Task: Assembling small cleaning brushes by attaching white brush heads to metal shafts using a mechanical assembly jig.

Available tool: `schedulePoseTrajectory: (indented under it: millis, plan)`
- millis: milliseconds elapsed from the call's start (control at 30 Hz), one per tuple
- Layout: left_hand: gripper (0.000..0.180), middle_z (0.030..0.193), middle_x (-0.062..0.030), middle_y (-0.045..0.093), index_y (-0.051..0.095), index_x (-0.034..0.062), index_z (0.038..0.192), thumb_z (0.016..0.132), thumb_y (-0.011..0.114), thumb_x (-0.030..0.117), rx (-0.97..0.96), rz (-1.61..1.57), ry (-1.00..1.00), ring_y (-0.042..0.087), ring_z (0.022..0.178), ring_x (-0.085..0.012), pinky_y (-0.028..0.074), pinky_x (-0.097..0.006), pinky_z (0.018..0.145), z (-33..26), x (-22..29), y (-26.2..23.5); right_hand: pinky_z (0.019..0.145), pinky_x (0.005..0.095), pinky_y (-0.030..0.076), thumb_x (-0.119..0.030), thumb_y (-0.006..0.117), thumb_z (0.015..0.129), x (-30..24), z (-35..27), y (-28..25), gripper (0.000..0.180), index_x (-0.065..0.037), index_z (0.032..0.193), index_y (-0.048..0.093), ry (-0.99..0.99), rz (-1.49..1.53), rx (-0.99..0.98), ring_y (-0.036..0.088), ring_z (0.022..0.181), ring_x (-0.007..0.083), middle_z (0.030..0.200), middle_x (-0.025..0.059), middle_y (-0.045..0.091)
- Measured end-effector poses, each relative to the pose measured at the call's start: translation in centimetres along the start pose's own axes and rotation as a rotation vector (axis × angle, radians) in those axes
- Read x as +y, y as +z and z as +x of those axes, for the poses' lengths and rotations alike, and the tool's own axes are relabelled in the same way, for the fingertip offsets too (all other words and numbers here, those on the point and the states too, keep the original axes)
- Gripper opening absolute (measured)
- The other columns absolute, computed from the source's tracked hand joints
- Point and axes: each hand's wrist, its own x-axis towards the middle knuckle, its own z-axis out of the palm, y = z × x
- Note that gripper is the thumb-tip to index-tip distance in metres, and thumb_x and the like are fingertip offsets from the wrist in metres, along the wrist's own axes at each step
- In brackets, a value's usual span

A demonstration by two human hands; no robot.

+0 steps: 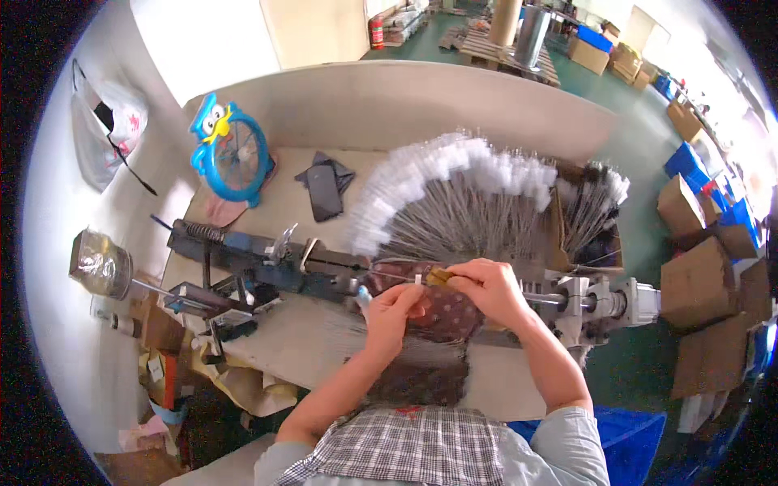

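My left hand (391,316) is closed in a pinch, with a small white tip (418,279) standing up at its fingertips. Something light blue (363,297) shows beside that hand. Just to the right, my right hand (490,292) grips a small yellowish-brown piece (438,277) between thumb and fingers. Both hands hover over a dark brown dotted cloth (454,314). Behind them fans out a large heap of thin wire brushes (462,202) with white bristle ends. Many fine wires also lie around the cloth, in front of me.
A dark metal bench machine (300,271) stands left of my hands, and a shaft with a grey mechanism (575,301) at right. Farther back are a blue round fan (232,154), a phone (325,193) and a box of dark-tipped brushes (592,211). Cardboard boxes (701,275) line the right.
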Motion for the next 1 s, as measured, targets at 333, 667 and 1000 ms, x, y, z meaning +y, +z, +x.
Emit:
schedulePoseTrajectory:
  millis: [333,667,1000]
  plan:
    - [0.015,0.077,-0.0033,0.063,0.065,0.0017,0.088,0.085,0.061,0.015,0.027,0.041,0.031,0.054,0.064,-0.0069,0.044,-0.02,0.061,0.7,-1.0,0.3,0.069,0.033,0.049,-0.015,0.066,0.076,1.0,-0.7,-1.6,0.019,-0.004,0.09,0.067,-0.11,-0.024,-0.081,0.061,0.076,0.0254,0.08,0.0111,0.065]
    - [0.016,0.071,-0.0033,0.06,0.061,0.0053,0.084,0.086,0.06,0.022,0.124,-0.211,-0.038,0.053,0.06,-0.0092,0.043,-0.022,0.056,0.2,1.8,-1.1,0.069,0.0374,0.048,-0.022,0.06,0.077,-0.8,4.2,5.3,0.015,-0.009,0.082,0.066,-0.277,-0.433,0.047,0.058,0.077,0.0255,0.076,0.0061,0.063]
    - [0.046,0.078,-0.007,0.06,0.057,0.0044,0.096,0.092,0.041,0.047,0.063,-0.082,-0.132,0.06,0.075,-0.0171,0.046,-0.029,0.068,0.0,2.0,-1.3,0.071,0.0399,0.049,-0.03,0.057,0.079,-1.0,4.1,5.0,0.027,-0.009,0.092,0.068,0.039,-0.064,-0.133,0.062,0.079,0.033,0.083,0.0141,0.065]
